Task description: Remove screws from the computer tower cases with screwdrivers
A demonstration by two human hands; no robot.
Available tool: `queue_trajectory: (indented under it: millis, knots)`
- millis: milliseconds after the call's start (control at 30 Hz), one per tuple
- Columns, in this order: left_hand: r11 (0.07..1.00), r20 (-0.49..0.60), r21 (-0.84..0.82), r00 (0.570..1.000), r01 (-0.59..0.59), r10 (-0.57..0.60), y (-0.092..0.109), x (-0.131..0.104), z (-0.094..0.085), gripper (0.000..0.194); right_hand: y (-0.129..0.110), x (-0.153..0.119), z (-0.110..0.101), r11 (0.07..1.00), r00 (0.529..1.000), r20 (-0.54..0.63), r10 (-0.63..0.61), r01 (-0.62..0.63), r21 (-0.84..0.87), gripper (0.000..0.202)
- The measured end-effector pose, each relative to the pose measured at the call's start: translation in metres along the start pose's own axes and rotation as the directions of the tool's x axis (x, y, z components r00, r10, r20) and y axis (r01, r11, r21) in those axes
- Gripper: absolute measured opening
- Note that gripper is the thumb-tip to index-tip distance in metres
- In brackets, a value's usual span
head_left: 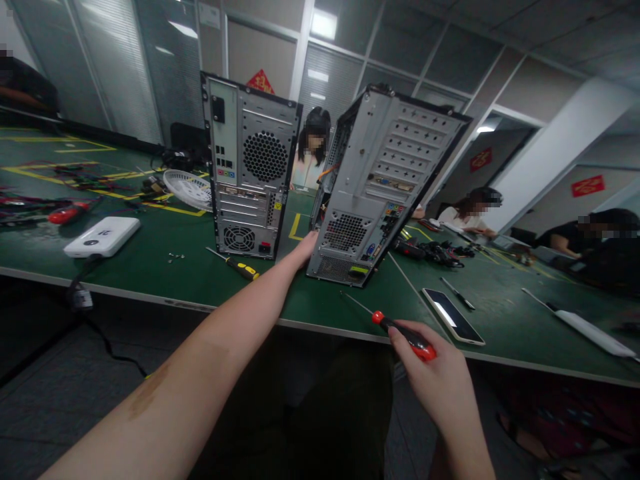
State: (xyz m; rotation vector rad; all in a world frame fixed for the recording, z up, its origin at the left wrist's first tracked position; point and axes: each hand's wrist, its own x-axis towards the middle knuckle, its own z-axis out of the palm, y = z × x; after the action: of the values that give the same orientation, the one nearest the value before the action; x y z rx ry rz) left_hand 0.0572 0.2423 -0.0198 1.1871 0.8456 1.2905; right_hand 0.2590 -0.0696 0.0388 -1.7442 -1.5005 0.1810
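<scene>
Two computer cases stand upright on the green table, their backs towards me. My left hand [309,248] reaches to the lower left side of the right case [353,193], which leans in view; its fingers are hidden behind the case edge. The left case [253,173] is to the left of my forearm. My right hand [425,353] holds a red and black screwdriver [407,337] at the table's front edge, its shaft pointing left towards the right case's base. A yellow and black screwdriver [243,268] lies before the left case.
On the left are a white box-shaped device [103,237] with a cable, small screws [176,256], a white basket [187,190] and a red-handled tool [69,213]. On the right lie a phone [453,317], a pen-like tool [457,293] and black cables [435,252]. People sit beyond.
</scene>
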Motion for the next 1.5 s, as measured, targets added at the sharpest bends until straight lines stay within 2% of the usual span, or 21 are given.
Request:
queue_trajectory:
  millis: [167, 433, 900, 1200, 1500]
  knots:
    - [1.000, -0.002, -0.027, 1.000, 0.013, -0.013, 0.001, 0.000, 0.001, 0.047, 0.004, 0.002, 0.000, 0.999, 0.994, 0.107, -0.036, 0.035, 0.012, 0.044]
    - [0.999, -0.003, 0.002, 0.999, 0.034, -0.034, 0.003, -0.003, -0.001, 0.052, 0.008, -0.002, -0.019, 0.993, 0.982, 0.188, -0.028, 0.049, -0.103, 0.042]
    - [1.000, -0.004, -0.018, 1.000, 0.018, -0.019, 0.000, 0.001, 0.000, 0.045, 0.019, -0.001, -0.021, 0.992, 0.993, 0.118, -0.028, 0.042, -0.122, 0.041]
    - [0.999, 0.000, -0.032, 1.000, 0.012, -0.012, 0.001, 0.000, 0.002, 0.044, 0.037, 0.008, -0.001, 0.995, 0.998, 0.024, -0.063, 0.064, -0.078, 0.044]
    - [1.000, -0.002, -0.016, 1.000, 0.017, -0.017, -0.001, 0.002, -0.002, 0.045, 0.052, 0.016, 0.006, 0.985, 0.990, 0.030, -0.140, 0.143, -0.097, 0.040]
